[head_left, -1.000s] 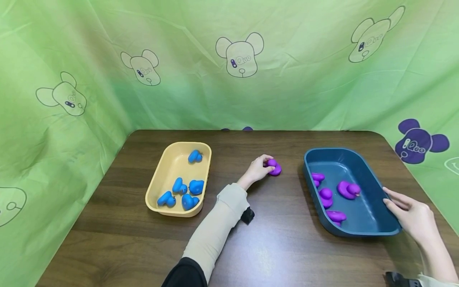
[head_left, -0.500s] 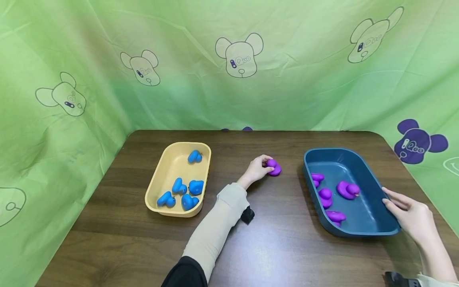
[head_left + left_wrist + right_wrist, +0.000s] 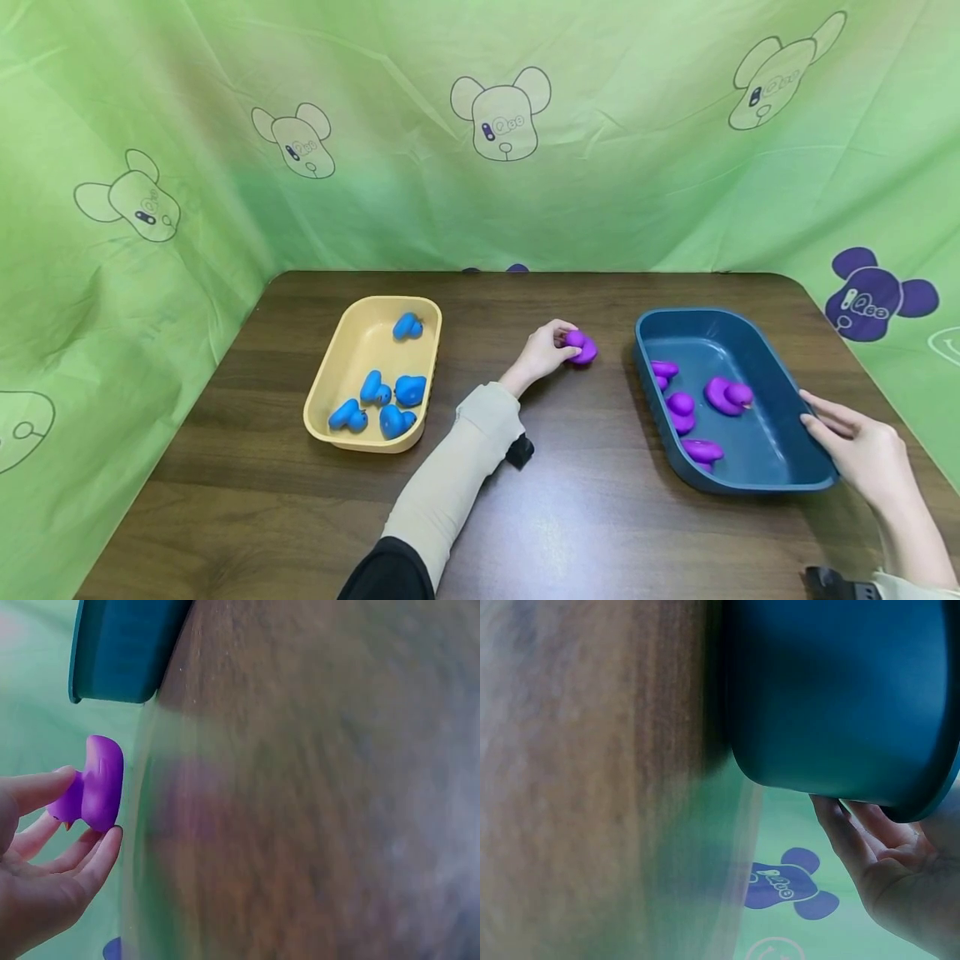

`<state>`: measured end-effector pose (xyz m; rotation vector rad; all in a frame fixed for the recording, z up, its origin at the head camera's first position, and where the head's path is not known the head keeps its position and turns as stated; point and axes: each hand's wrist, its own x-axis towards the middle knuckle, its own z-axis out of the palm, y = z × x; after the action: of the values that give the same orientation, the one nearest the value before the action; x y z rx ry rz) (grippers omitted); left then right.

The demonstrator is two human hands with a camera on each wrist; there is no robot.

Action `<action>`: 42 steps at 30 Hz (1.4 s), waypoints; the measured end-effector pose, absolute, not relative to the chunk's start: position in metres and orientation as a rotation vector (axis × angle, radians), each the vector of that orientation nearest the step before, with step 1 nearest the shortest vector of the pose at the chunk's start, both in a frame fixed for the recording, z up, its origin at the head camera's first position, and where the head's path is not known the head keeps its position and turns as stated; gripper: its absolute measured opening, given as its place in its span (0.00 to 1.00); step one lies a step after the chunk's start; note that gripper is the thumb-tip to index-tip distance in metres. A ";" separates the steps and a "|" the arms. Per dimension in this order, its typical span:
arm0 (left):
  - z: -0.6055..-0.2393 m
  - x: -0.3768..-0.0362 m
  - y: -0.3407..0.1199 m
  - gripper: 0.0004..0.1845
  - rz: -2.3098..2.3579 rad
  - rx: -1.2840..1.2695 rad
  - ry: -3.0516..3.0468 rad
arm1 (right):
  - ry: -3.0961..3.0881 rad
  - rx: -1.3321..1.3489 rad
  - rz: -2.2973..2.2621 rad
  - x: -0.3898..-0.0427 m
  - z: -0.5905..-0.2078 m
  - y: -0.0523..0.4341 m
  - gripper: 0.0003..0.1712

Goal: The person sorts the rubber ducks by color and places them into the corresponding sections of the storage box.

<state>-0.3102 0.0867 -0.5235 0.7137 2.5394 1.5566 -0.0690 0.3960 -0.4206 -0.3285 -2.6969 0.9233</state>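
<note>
A purple rubber duck is pinched between the thumb and fingers of my left hand, between the two tubs. In the left wrist view, the same duck shows on its side, thumb at its head and a fingertip at its base. My right hand holds the right rim of the dark blue tub. Its fingers lie against the outer wall under the rim in the right wrist view. Several purple ducks, including one in the middle, lie inside that tub.
At the left stands a pale yellow tub with several blue ducks, one of them at its far end. Both tubs rest on a brown wooden table. A green printed cloth hangs behind and beside the table.
My left hand has moved slightly right and away from me with the purple duck. The right hand and both tubs have stayed in place.
</note>
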 end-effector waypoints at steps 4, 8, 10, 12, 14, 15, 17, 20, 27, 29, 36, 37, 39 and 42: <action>-0.457 -0.266 0.077 0.17 1.540 0.587 2.496 | -2.696 -0.333 0.925 -0.069 -0.420 0.395 0.22; -0.415 -0.233 0.071 0.17 1.571 0.550 2.497 | -2.698 -0.340 0.925 -0.068 -0.420 0.394 0.23; -0.412 -0.230 0.070 0.17 1.584 0.571 2.492 | -2.700 -0.341 0.920 -0.069 -0.420 0.394 0.23; -0.419 -0.235 0.072 0.17 1.592 0.600 2.487 | -2.700 -0.340 0.920 -0.068 -0.419 0.393 0.23; -0.426 -0.242 0.074 0.17 1.615 0.616 2.455 | -2.694 -0.335 0.919 -0.068 -0.419 0.393 0.23; -0.425 -0.241 0.074 0.17 1.629 0.613 2.434 | -2.690 -0.333 0.920 -0.068 -0.419 0.392 0.23; -0.424 -0.240 0.075 0.18 1.637 0.616 2.419 | -2.683 -0.328 0.924 -0.068 -0.418 0.392 0.23; -0.422 -0.237 0.076 0.18 1.653 0.638 2.411 | -2.674 -0.317 0.927 -0.067 -0.418 0.391 0.23; -0.417 -0.230 0.081 0.17 1.692 0.723 2.392 | -2.669 -0.307 0.921 -0.067 -0.418 0.391 0.23; -0.415 -0.228 0.083 0.17 1.709 0.741 2.375 | -2.672 -0.310 0.920 -0.067 -0.418 0.391 0.23; -0.409 -0.219 0.087 0.17 1.737 0.793 2.339 | -2.685 -0.331 0.915 -0.067 -0.419 0.391 0.22; -0.408 -0.218 0.088 0.17 1.742 0.801 2.331 | -2.687 -0.335 0.916 -0.067 -0.419 0.391 0.22; -0.407 -0.216 0.090 0.17 1.744 0.817 2.323 | -2.686 -0.336 0.918 -0.067 -0.419 0.391 0.22; -0.405 -0.213 0.093 0.17 1.739 0.841 2.317 | -2.683 -0.329 0.924 -0.067 -0.420 0.392 0.22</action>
<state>-0.2128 0.0928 -0.4054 0.8415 2.3174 1.7386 -0.0671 0.3919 -0.4198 -0.3290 -2.6828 0.9238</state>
